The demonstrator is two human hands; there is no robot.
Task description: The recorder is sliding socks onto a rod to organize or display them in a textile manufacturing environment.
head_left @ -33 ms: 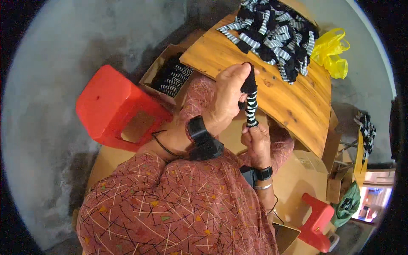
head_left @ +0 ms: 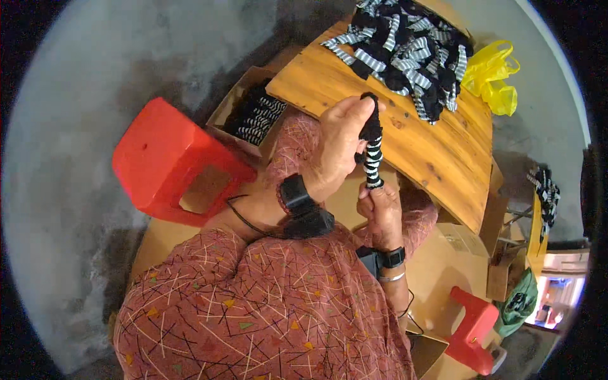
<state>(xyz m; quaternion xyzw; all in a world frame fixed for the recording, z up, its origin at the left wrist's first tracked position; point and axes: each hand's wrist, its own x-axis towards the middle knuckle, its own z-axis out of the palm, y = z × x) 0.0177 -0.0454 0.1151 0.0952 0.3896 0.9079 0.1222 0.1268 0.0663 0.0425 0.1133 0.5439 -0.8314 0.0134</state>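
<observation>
Between both hands' fingers (head_left: 354, 117) — striped sock (head_left: 372, 158).

Striped sock (head_left: 372, 147) top end hidden inside left hand (head_left: 339, 149); cardboard box (head_left: 253, 114) partly under wooden table (head_left: 405, 139).

Sock (head_left: 372, 149) in hand: black-and-white stripes, same as pile (head_left: 405, 50) on the tan wooden table (head_left: 437, 152). Stool (head_left: 168, 161) red, bag (head_left: 491, 79) yellow.

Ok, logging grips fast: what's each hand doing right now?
Left hand: closed on the top of the striped sock.
Right hand: closed on the sock's lower end.
</observation>
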